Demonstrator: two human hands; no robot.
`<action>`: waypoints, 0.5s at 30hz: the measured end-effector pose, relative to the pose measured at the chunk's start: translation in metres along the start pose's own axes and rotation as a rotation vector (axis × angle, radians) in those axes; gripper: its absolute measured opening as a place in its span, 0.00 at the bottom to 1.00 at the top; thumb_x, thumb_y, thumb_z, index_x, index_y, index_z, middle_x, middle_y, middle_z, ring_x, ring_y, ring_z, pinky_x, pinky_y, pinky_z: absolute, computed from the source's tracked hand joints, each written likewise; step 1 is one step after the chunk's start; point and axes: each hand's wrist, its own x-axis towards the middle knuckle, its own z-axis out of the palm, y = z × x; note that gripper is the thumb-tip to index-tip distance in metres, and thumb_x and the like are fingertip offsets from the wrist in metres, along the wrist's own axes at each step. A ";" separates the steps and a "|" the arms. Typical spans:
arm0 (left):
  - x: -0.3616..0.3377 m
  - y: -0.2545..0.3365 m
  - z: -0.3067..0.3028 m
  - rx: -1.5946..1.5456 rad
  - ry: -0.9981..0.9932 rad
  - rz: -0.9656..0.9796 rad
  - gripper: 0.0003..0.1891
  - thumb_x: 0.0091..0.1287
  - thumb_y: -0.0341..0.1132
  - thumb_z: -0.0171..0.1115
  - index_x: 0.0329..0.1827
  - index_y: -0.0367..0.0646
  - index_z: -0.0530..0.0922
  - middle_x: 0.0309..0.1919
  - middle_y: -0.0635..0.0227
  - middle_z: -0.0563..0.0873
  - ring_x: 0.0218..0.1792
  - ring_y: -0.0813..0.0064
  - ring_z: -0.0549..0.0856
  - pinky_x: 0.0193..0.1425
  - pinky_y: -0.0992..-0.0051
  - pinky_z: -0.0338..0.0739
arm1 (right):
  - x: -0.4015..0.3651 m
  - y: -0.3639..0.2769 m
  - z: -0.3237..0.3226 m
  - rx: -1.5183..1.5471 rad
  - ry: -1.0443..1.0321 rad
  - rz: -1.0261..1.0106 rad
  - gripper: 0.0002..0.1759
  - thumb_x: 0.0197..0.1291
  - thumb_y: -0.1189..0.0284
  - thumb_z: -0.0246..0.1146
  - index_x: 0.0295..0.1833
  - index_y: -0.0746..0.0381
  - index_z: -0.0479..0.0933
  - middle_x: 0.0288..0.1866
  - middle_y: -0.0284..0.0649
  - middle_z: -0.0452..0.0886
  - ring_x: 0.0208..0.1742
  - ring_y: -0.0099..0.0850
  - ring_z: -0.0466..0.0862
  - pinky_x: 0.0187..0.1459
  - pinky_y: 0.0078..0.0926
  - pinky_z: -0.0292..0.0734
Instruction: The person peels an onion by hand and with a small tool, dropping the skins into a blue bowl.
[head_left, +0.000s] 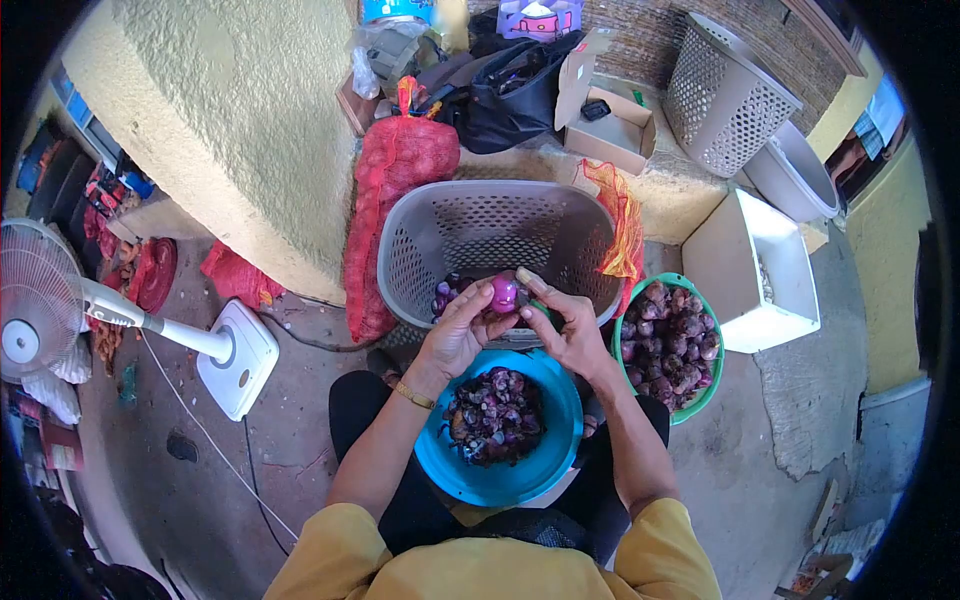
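Observation:
A shiny purple-red onion (506,293) is held between my two hands, over the front rim of a grey perforated basket (398,235). My left hand (462,328) grips its left side with curled fingers. On its other side, the thumb and fingers of my right hand (568,325) are pinched; something dark shows between them, too small to make out. More purple onions (445,295) lie inside the basket, partly hidden by my left hand. Below my hands, between my legs, a blue basin (497,492) contains dark purple skins and trimmings (495,418).
At right stands a green basket (707,398) full of unpeeled onions (668,345), with a white box (745,270) behind it. A red mesh sack (400,180) leans left of the grey basket. Farther left are a white fan (215,345) and cables on the floor.

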 end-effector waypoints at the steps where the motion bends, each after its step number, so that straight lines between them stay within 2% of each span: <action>1: 0.000 0.000 0.000 -0.001 0.001 0.000 0.18 0.79 0.40 0.55 0.66 0.41 0.74 0.55 0.66 0.84 0.53 0.75 0.86 0.60 0.73 0.86 | 0.000 0.000 0.000 0.010 0.006 0.007 0.25 0.65 0.75 0.67 0.66 0.70 0.76 0.63 0.55 0.82 0.65 0.42 0.83 0.65 0.34 0.75; 3: 0.000 0.000 0.001 -0.012 0.016 0.008 0.16 0.79 0.38 0.55 0.64 0.40 0.75 0.53 0.64 0.85 0.53 0.68 0.87 0.61 0.70 0.87 | 0.000 -0.001 -0.001 0.017 0.000 0.022 0.24 0.65 0.75 0.67 0.66 0.70 0.76 0.63 0.55 0.82 0.64 0.42 0.83 0.65 0.34 0.75; 15: 0.002 -0.002 0.001 -0.018 0.028 0.000 0.16 0.79 0.39 0.55 0.63 0.40 0.75 0.52 0.65 0.85 0.52 0.69 0.88 0.59 0.72 0.88 | 0.001 -0.004 -0.001 0.003 0.003 0.000 0.26 0.65 0.75 0.67 0.67 0.68 0.75 0.61 0.56 0.83 0.62 0.43 0.84 0.63 0.33 0.76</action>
